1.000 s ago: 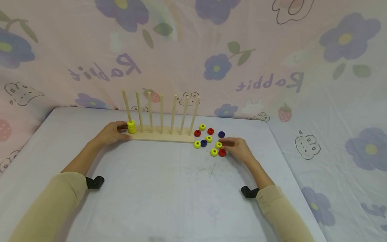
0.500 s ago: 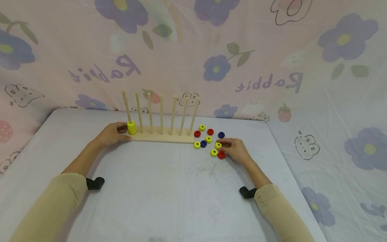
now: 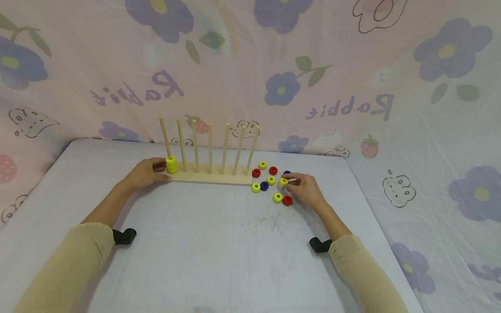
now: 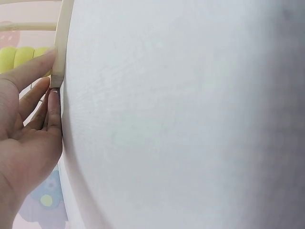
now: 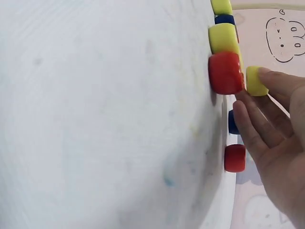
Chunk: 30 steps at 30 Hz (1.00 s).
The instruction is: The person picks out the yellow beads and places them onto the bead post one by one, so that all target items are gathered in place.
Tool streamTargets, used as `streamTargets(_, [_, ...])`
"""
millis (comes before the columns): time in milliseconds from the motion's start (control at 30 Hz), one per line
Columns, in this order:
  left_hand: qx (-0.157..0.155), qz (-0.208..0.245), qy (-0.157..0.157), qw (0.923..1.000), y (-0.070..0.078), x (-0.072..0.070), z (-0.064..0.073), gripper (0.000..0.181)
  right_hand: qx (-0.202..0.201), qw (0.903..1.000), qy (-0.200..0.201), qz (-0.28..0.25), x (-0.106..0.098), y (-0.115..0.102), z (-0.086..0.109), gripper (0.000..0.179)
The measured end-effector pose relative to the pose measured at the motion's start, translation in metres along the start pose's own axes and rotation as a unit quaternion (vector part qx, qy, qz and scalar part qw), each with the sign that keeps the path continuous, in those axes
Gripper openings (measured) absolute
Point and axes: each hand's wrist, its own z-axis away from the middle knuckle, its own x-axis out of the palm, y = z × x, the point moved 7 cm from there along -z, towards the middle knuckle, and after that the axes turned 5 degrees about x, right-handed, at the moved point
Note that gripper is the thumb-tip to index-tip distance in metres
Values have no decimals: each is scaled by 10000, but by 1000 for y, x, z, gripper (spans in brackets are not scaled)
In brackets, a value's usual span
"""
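A wooden peg rack (image 3: 213,178) with several upright pegs stands on the table, and a short stack of yellow beads (image 3: 171,165) sits low on its leftmost peg. My left hand (image 3: 144,174) grips the left end of the rack's base; in the left wrist view its thumb (image 4: 40,67) lies on the base beside the stack. Between thumb and fingers, my right hand (image 3: 307,189) pinches a yellow bead (image 5: 256,82), raised off the table. Beneath it lie a red bead (image 3: 287,201) and another yellow bead (image 3: 277,198). A blue bead (image 3: 287,172) is partly hidden behind the fingers.
Loose beads lie right of the rack, among them a red bead (image 3: 256,173) by its end, a yellow bead (image 3: 262,165) and a blue bead (image 3: 264,186). A patterned cloth (image 3: 235,65) hangs behind the white table (image 3: 188,252).
My right hand has closed on the yellow bead and lifted it slightly. The nearby red bead shifted a little toward me. My left hand and the rack stay put.
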Motion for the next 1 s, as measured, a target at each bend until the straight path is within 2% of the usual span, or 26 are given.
streamTargets(367, [-47, 9, 34, 10000, -3, -2, 1, 82, -937, 9942, 365, -370, -12, -25, -4, 30])
streamTargets(767, [-109, 12, 37, 9999, -3, -2, 3, 80, -1014, 9928, 499, -392, -23, -57, -13, 32])
streamTargets(1000, [-95, 66, 36, 9999, 1, -1, 2, 79, -1263, 9900, 480, -410, -32, -77, -19, 34])
